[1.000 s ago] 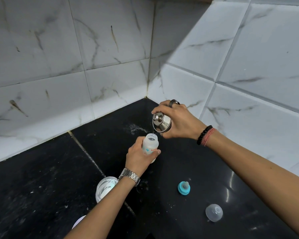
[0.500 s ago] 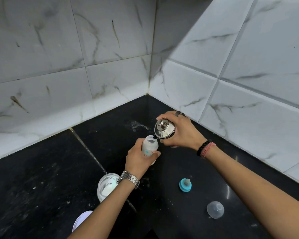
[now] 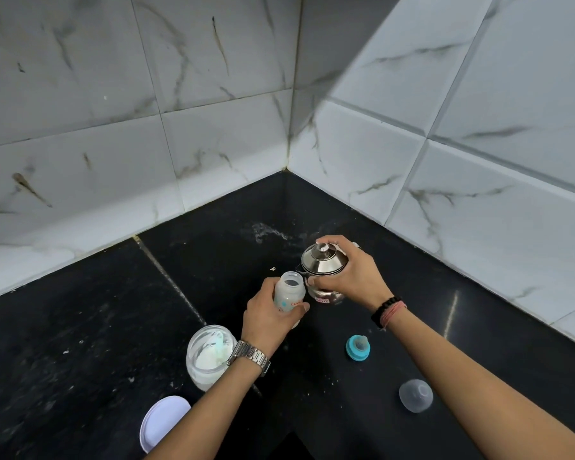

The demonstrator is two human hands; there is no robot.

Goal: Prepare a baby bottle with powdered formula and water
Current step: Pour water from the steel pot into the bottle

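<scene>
Baby bottle (image 3: 288, 295), small, translucent white plastic with teal and red print: upright, mouth uncapped, at centre of black polished stone worktop (image 3: 80, 327); gripped round lower body by left hand (image 3: 268, 318), fingers curled about it, thumb across the print. Whether base touches worktop cannot be told.

Steel kettle (image 3: 324, 270), small, polished, domed lid with knob: just right of bottle, short spout beside bottle mouth, roughly level; held by right hand (image 3: 352, 277), fingers wrapped over far side and lid, one fingertip on the knob. No stream of water discernible.

Powder jar (image 3: 210, 355), clear glass, wide mouth, open: near left of bottle, standing on worktop, white powder in lower part, pale scoop inside; partly hidden behind left wrist.

Jar lid (image 3: 161, 421), white, round, flat: lying on worktop near of jar, at bottom edge of view.

Teat ring (image 3: 358, 347), teal screw collar with clear teat: on worktop, near right of kettle, apart from both hands.

Bottle cap (image 3: 415, 395), clear domed plastic: on worktop, nearer and further right than teat ring.

Wristwatch (image 3: 249, 356), metal link band: left wrist. Bracelets (image 3: 387, 312), black beads and pink thread: right wrist.

Wall tiles (image 3: 213, 111), white marble pattern: meeting in corner at far side. White powder specks scattered over worktop.
</scene>
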